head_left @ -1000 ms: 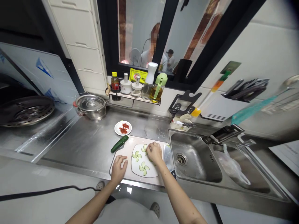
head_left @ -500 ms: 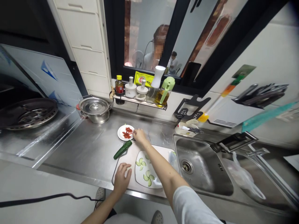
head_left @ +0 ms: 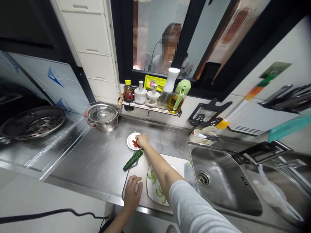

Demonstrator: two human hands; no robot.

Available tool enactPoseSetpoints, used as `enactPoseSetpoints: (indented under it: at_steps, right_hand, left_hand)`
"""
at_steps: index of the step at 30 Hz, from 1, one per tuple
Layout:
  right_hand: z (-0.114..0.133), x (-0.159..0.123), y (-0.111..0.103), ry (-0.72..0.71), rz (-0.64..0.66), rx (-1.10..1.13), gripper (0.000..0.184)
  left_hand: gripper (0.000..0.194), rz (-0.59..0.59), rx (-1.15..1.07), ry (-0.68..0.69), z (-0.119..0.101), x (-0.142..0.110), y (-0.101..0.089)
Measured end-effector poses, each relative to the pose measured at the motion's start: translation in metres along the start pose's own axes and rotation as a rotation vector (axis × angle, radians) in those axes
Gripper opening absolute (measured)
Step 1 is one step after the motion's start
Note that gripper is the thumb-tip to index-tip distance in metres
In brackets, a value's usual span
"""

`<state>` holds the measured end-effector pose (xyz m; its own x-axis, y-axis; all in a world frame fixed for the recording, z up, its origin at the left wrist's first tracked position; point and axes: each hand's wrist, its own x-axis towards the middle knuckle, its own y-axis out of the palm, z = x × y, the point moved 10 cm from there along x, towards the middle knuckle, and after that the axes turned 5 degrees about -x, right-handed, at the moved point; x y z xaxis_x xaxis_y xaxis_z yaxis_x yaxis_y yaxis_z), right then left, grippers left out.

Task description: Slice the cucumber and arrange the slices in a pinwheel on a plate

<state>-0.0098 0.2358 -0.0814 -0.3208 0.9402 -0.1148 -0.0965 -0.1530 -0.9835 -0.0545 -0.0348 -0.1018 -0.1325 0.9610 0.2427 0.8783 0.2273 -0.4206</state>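
Right hand (head_left: 143,140) at the red pieces (head_left: 135,144) on the small plate (head_left: 130,139).
Whether its fingertips hold any cannot be told; the left hand (head_left: 132,193), thumb and fingers apart, is over the cutting board (head_left: 140,171), beside the larger plate (head_left: 152,190) of green slices (head_left: 152,177).

Noted steel counter (head_left: 102,168), bearing lidded pot (head_left: 104,126) near the back left, small white plate (head_left: 129,143), pale cutting board (head_left: 140,170) at the front edge, and white container (head_left: 198,139) just beside the sink (head_left: 218,191). Logged green cucumber (head_left: 132,160) lying aslant across the board's rear left corner. Recorded wall shelf (head_left: 152,108) above, carrying yellow-capped bottle (head_left: 128,92), two jars (head_left: 140,97), white-topped bottle (head_left: 172,80) and green-topped jug (head_left: 179,97)
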Motion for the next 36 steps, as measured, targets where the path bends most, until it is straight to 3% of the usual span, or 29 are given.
enactPoseSetpoints:
  at_steps: [9, 16, 22, 26, 30, 33, 36]
  right_hand:
    - [0.005, 0.007, 0.001, -0.025, -0.042, 0.007, 0.020]
    - [-0.007, -0.003, -0.001, 0.017, -0.108, 0.164, 0.018]
    - [-0.026, -0.025, -0.015, 0.083, -0.212, 0.393, 0.022]
    - [-0.032, -0.065, -0.030, 0.040, -0.259, 0.532, 0.017]
    - [-0.036, -0.134, -0.054, -0.111, -0.353, 0.791, 0.011]
    - [-0.041, -0.185, -0.063, -0.136, -0.375, 0.745, 0.010]
    - [-0.047, -0.223, -0.063, -0.100, -0.348, 0.595, 0.008]
  left_hand:
    - [0.024, 0.002, 0.001, -0.012, 0.002, 0.000, 0.001]
    - [0.025, 0.024, -0.032, -0.031, 0.001, 0.001, 0.001]
    - [0.028, -0.040, -0.174, -0.184, 0.008, 0.005, -0.007]
    - [0.038, -0.191, -0.393, -0.326, -0.001, 0.026, -0.019]
    - [0.044, -0.211, -0.547, -0.386, -0.026, 0.059, -0.015]
    - [0.043, -0.097, -0.609, -0.398, -0.044, 0.072, 0.005]
    - [0.041, 0.029, -0.658, -0.410, -0.053, 0.065, 0.032]
